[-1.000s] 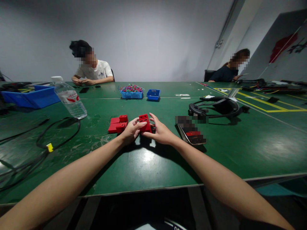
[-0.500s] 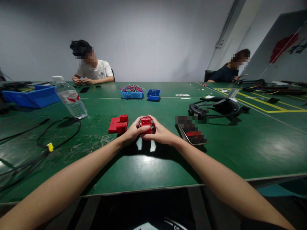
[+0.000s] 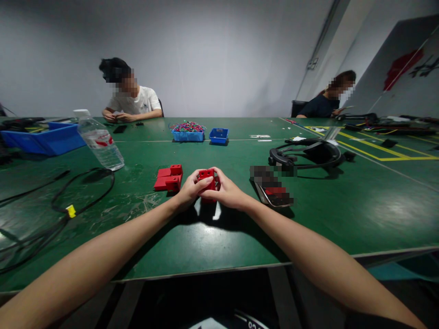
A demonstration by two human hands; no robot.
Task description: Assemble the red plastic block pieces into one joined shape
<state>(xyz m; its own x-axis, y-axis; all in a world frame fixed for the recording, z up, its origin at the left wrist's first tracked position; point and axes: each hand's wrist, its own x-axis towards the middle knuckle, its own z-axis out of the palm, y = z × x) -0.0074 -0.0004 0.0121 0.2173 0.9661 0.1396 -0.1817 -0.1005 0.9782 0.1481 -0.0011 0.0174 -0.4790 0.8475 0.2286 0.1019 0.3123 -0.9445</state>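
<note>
head view, centre of the frame: the left hand (image 3: 187, 192) and the right hand (image 3: 229, 193) meet over the green table (image 3: 343, 214), both clamped on a small red block (image 3: 206, 176). the block sits between them just above the tabletop, with its top face and two dark square holes showing. the left thumb lies across the block's near face, and the right hand's fingers wrap it from the other side. whether the block's underside touches the table cannot be told, as the hands hide it. just left of the left hand, apart from it, a cluster of red parts (image 3: 168, 178) lies flat on the table. right of the right hand rests a dark flat device (image 3: 274, 195), and further up right a black headset (image 3: 307, 153). a clear water bottle (image 3: 99, 142) stands tilted in the left part of the frame, with a black cable (image 3: 92, 187) looping below it and a yellow tag (image 3: 71, 211) on it. near the upper middle sit a blue tray of coloured pieces (image 3: 188, 132) and a small blue bin (image 3: 219, 135) beside it. a large blue bin (image 3: 44, 137) stands at the far left. two other people sit at the far edge, one in a white shirt (image 3: 137, 103) and one in a dark top (image 3: 320, 106).
</note>
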